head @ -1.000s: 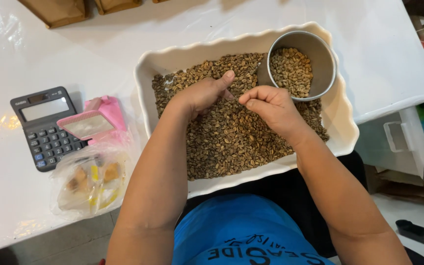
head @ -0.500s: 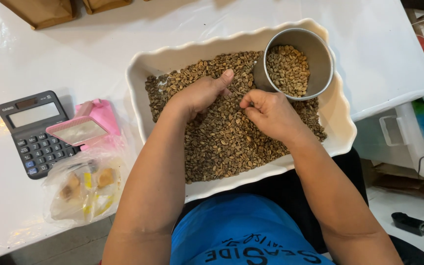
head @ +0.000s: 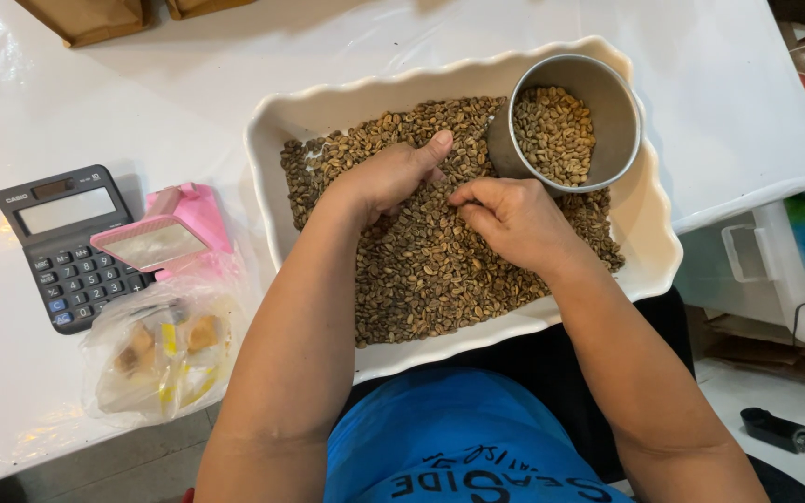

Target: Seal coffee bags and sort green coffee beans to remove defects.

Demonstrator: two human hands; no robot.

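A white scalloped baking dish (head: 663, 251) sits at the table's near edge, filled with small brownish-green beans (head: 430, 270). A grey metal cup (head: 607, 102) partly full of the same beans stands in the dish's far right corner. My left hand (head: 388, 177) lies palm down on the beans, fingers spread and sunk among them. My right hand (head: 510, 219) rests on the beans just below the cup, its fingertips pinched together toward the left hand. Whether a bean sits between the fingertips is hidden.
Left of the dish lie a dark calculator (head: 62, 247), a small pink scale (head: 165, 237) and a clear plastic bag (head: 160, 354) of wrapped items. Brown paper bags (head: 86, 17) stand at the table's far edge. Storage bins and cables are on the floor at right.
Both hands stay on the beans with only slight finger shifts. The view has drifted, so the dish and the table items appear slightly displaced.
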